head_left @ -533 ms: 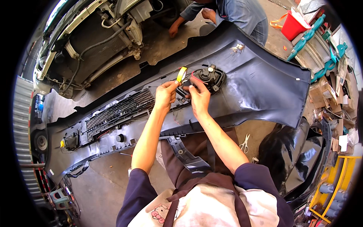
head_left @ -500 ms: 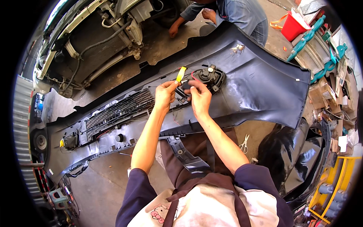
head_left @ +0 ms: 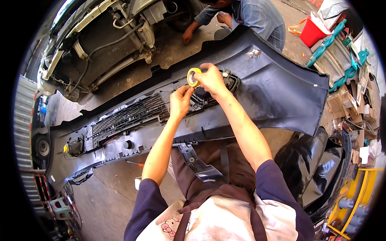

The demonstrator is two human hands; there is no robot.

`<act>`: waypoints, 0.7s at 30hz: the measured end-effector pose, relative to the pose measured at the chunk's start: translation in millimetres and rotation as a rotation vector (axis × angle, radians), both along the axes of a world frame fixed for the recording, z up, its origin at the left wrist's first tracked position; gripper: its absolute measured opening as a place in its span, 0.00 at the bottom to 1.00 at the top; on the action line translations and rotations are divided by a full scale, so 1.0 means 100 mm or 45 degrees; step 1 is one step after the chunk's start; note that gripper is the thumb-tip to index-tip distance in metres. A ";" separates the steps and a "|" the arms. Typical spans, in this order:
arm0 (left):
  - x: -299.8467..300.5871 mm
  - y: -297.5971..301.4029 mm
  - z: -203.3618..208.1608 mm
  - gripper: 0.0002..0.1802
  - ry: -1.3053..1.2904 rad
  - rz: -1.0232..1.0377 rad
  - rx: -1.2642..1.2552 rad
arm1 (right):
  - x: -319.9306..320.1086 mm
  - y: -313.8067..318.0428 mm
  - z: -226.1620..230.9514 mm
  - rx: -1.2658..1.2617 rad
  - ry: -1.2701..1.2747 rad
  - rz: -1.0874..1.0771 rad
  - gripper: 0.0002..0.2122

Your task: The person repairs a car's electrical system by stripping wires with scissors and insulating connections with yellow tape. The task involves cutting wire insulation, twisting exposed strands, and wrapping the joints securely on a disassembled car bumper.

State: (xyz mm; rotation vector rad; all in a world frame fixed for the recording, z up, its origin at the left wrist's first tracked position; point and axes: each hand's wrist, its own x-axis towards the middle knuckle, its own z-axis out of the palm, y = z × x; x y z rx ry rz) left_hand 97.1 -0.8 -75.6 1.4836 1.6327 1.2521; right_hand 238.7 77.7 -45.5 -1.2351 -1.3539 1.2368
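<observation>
Over it swung: my right hand point(head_left: 212, 81) now gripped the round yellow tape roll point(head_left: 189, 77), my left hand point(head_left: 180, 102) pinched closed at its lower rim (contents hidden), so handling had apparently passed rightward.

Room to the right, crowding at centre

Right of the right forearm point(head_left: 246, 126), the smooth bumper point(head_left: 283, 94) leaves a wide passage; a narrower gap separates it from the left forearm point(head_left: 161, 142). The right hand point(head_left: 212, 80), left hand point(head_left: 180, 101) and yellow tape roll point(head_left: 192, 83) crowd the middle. A crouching co-worker point(head_left: 257, 20) obstructs the far side.
</observation>
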 end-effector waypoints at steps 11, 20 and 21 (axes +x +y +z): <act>-0.24 0.11 0.08 0.09 -1.311 -0.487 -0.526 | 0.19 -0.73 -0.04 0.327 0.014 0.006 0.20; -0.19 0.11 0.03 0.10 -1.334 -0.406 -0.483 | 0.32 -1.08 -0.22 0.399 -0.595 0.045 0.21; -0.19 0.10 0.06 0.10 -1.272 -0.380 -0.473 | 0.34 -1.07 -0.21 0.413 -0.631 0.084 0.21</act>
